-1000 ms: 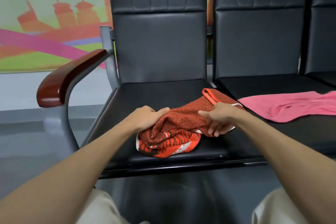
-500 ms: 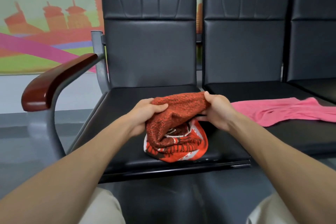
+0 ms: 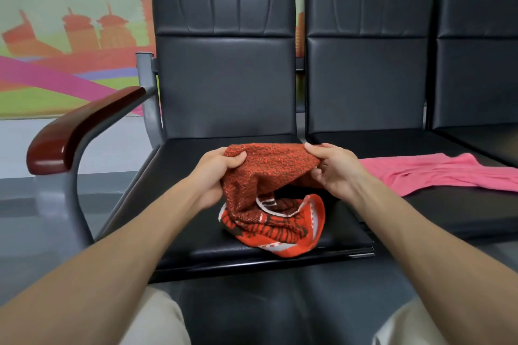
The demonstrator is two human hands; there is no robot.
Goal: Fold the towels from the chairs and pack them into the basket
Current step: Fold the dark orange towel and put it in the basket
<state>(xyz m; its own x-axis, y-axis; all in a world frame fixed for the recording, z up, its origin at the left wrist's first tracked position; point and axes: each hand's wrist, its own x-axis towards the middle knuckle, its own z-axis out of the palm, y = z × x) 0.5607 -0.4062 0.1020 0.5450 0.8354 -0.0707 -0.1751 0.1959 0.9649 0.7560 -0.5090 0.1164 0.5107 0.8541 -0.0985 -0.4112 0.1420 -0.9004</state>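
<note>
Both hands, left hand (image 3: 217,173) and right hand (image 3: 333,171), grip orange towel (image 3: 269,176).

Nubbly red terry towel (image 3: 269,176); glossy wooden armrest (image 3: 84,129); smooth leatherette chair (image 3: 224,87).

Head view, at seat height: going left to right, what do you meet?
armrest → left hand → orange towel → right hand → pink towel
</note>
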